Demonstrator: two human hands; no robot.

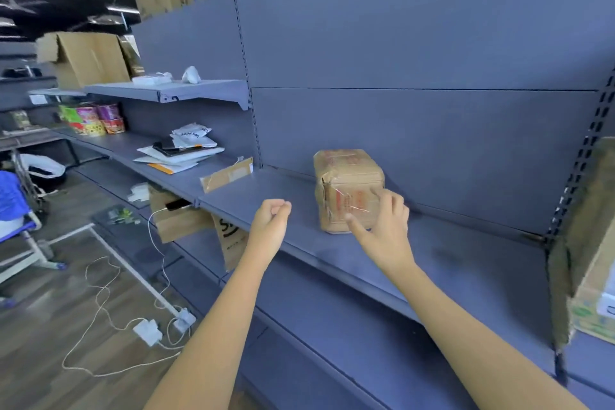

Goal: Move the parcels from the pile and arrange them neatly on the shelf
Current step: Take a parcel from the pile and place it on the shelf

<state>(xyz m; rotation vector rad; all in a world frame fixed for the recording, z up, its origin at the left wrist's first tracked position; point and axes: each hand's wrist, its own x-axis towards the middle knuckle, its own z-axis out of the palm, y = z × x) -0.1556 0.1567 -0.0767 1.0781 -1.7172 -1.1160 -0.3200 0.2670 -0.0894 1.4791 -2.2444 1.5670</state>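
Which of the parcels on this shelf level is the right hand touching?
The taped brown box standing alone in the middle bay; the right hand rests against its front. The flat cardboard parcel and white mailers lie further left, untouched.

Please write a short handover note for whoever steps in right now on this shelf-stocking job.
Left hand: loosely closed, holding nothing, above the shelf's front edge.
Right hand: open, fingers touching the taped cardboard parcel, not gripping it.
The parcel stands on the grey shelf, near the back panel, alone in this bay.
Done: one parcel placed here.
Left: fetch the remaining parcels; the pile is out of view. Line them up beside this one.
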